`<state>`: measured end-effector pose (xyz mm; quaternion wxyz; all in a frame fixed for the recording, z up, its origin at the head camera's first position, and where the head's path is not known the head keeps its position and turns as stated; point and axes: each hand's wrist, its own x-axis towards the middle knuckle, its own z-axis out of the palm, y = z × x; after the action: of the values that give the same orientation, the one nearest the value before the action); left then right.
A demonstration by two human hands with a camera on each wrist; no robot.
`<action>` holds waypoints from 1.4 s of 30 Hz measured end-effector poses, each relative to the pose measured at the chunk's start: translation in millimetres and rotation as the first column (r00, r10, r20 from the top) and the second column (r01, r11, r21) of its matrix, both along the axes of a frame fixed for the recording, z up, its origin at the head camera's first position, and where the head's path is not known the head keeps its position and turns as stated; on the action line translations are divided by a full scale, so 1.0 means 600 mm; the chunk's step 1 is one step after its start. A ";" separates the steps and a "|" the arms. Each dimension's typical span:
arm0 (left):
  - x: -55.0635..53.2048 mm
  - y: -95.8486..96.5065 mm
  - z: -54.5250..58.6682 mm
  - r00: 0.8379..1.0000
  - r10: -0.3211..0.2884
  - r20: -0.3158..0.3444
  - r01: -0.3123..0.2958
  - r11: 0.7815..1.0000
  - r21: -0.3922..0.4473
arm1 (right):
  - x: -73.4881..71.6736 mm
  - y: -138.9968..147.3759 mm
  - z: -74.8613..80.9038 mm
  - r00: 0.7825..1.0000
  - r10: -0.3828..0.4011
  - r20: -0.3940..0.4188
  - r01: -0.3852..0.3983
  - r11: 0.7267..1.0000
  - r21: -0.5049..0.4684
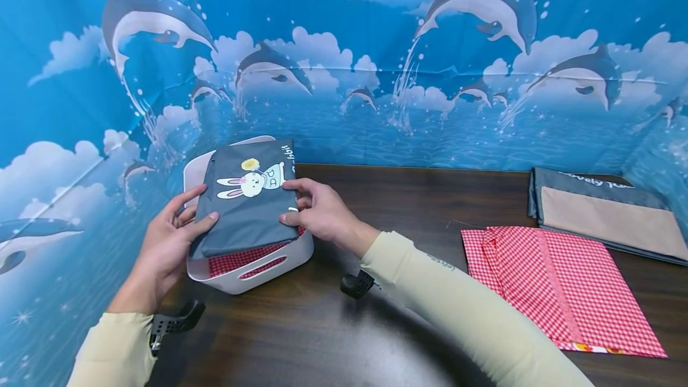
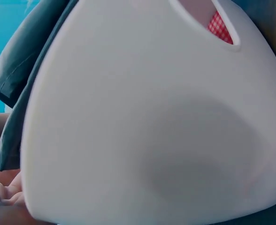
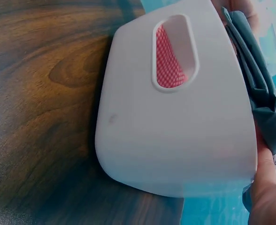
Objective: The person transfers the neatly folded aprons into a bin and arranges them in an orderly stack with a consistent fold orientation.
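Note:
A folded dark grey cloth (image 1: 242,223) with a printed white rabbit lies over the top of a white plastic basket (image 1: 236,282). My left hand (image 1: 166,237) grips its left edge, thumb on top. At the right edge, my right hand (image 1: 322,214) pinches the cloth between thumb and fingers. Beneath it, red-and-white checked fabric (image 1: 228,263) shows inside the basket, and also through the side slot in both wrist views. From the right wrist view, the grey cloth (image 3: 257,79) appears in several folded layers beyond the rim. The basket wall hides much of both hands in the wrist views.
On the dark wooden table (image 1: 398,214), a folded red checked cloth (image 1: 580,285) lies at the right. Behind it rests a folded grey cloth with a beige panel (image 1: 613,217). A blue dolphin-print curtain (image 1: 344,118) borders the table at the back and left.

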<state>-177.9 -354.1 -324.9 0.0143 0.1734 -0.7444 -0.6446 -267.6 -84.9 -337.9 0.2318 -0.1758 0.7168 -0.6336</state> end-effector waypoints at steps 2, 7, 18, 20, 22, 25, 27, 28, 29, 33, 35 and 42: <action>-0.002 0.003 -0.001 1.000 -0.005 -0.014 0.005 1.000 -0.009 | -0.001 0.004 -0.001 1.000 -0.001 -0.003 0.001 1.000 -0.010; -0.007 0.008 -0.001 1.000 -0.015 -0.028 0.015 1.000 0.011 | -0.001 0.010 -0.001 1.000 -0.007 -0.001 0.007 1.000 -0.022; -0.018 0.011 -0.005 0.999 -0.026 -0.023 0.026 1.000 0.017 | -0.008 0.013 -0.008 1.000 -0.029 -0.002 0.029 0.999 -0.020; -0.019 0.011 -0.007 1.000 -0.021 -0.019 0.021 1.000 0.001 | -0.008 0.012 -0.009 1.000 -0.029 -0.007 0.029 0.999 -0.025; -0.020 0.011 -0.008 1.000 -0.020 -0.013 0.020 1.000 -0.005 | -0.008 0.012 -0.010 0.999 -0.031 -0.011 0.031 0.999 -0.026; -0.021 0.011 -0.012 1.000 -0.028 0.000 0.028 0.999 -0.018 | -0.007 0.013 -0.011 0.999 -0.034 -0.011 0.034 0.999 -0.013; -0.021 0.012 -0.014 0.999 -0.032 0.010 0.032 0.999 -0.037 | -0.005 0.015 -0.012 0.999 -0.035 -0.015 0.035 0.999 -0.005; -0.021 0.012 -0.015 0.999 -0.032 0.014 0.033 0.998 -0.050 | -0.005 0.015 -0.013 0.999 -0.033 -0.018 0.033 0.999 -0.001; -0.020 0.012 -0.015 0.999 -0.028 0.017 0.029 0.998 -0.052 | -0.004 0.016 -0.013 0.999 -0.031 -0.021 0.031 1.000 0.000; -0.019 0.012 -0.018 1.000 -0.020 0.017 0.021 0.999 -0.031 | -0.003 0.016 -0.016 0.999 -0.029 -0.027 0.029 1.000 0.001; -0.017 0.010 -0.019 1.000 -0.021 0.011 0.021 0.999 -0.025 | -0.002 0.016 -0.017 0.999 -0.033 -0.024 0.033 0.999 -0.005; -0.011 0.001 -0.021 1.000 -0.010 0.003 0.010 0.999 -0.032 | 0.001 0.009 -0.021 1.000 -0.020 -0.018 0.020 0.999 -0.028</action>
<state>-184.4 -353.7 -337.5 0.0127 0.1701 -0.7557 -0.6324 -267.0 -79.7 -350.3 0.2164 -0.1776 0.7119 -0.6441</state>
